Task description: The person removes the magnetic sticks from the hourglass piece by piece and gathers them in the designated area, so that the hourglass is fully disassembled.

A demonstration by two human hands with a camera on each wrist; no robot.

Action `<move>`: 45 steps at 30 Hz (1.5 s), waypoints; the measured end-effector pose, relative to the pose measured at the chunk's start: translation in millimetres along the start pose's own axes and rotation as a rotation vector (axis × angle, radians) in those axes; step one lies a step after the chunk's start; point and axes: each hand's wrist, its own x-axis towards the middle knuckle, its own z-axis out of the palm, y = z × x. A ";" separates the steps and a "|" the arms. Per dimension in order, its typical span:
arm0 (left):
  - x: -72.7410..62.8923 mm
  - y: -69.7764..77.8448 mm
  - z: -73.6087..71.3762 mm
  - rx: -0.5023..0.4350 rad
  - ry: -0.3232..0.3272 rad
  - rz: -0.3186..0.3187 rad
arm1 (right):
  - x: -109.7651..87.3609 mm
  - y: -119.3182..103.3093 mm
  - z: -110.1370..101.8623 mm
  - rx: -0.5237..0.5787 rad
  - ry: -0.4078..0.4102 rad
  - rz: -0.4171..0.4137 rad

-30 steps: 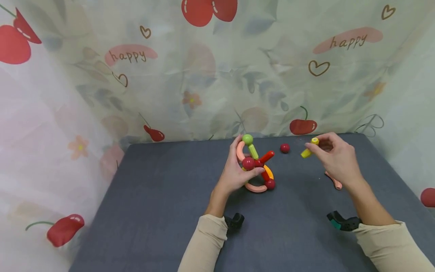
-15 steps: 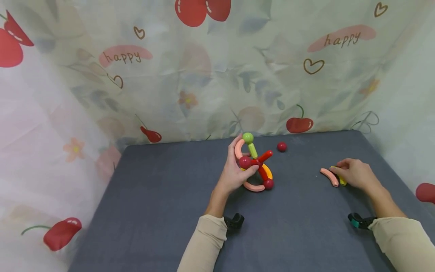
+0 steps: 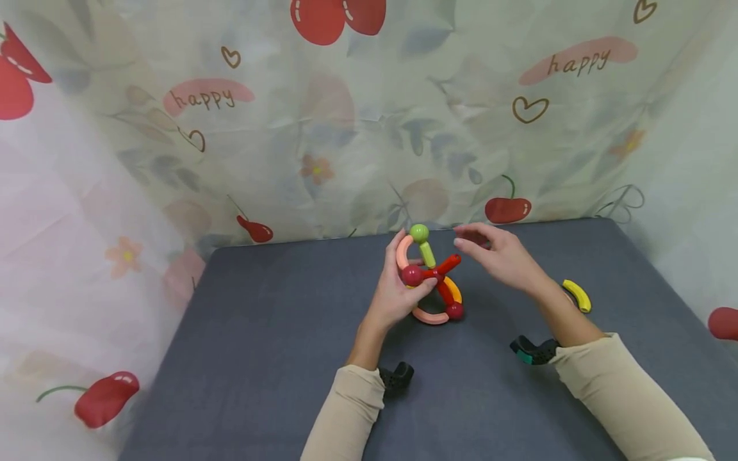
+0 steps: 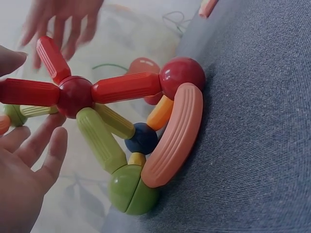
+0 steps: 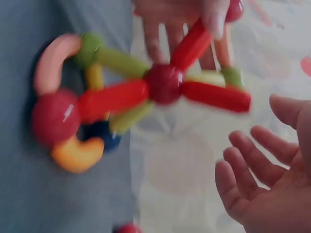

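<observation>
My left hand point(image 3: 394, 291) grips a magnetic ball-and-stick model point(image 3: 450, 264) on the table, thumb in front and fingers behind. In the left wrist view a dark red ball point(image 4: 75, 96) joins red and green sticks. Lower down are a green ball point(image 4: 133, 189), a dark blue ball point(image 4: 142, 138) and a curved salmon stick point(image 4: 175, 136). One red stick point(image 5: 218, 97) juts out with a free end. Just right of it, my right hand point(image 3: 501, 256) hovers with relaxed fingers apart from the model, holding nothing.
A curved yellow stick point(image 3: 578, 296) lies on the grey table point(image 3: 259, 358) at the right, beside a salmon stick mostly hidden by my right forearm. A loose red ball point(image 5: 129, 229) shows at the right wrist view's bottom edge. Patterned cloth point(image 3: 369, 128) stands behind the table.
My right hand has lowered the yellow stick to the table beside the salmon one, let it go, and moved left towards the model. My left hand keeps its hold.
</observation>
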 end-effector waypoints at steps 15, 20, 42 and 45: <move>-5.5 34.2 1.8 0.045 -0.048 -0.033 | 45.7 -19.9 27.0 0.069 -0.097 -0.173; -2.1 8.6 3.6 0.063 -0.006 -0.003 | 42.4 -23.1 33.0 0.045 -0.001 -0.201; -1.6 7.2 3.1 0.044 0.020 -0.031 | 37.9 -31.4 38.0 -0.047 0.185 -0.239; -1.6 7.2 3.2 0.052 0.019 -0.027 | 38.4 -30.1 34.8 -0.045 0.176 -0.250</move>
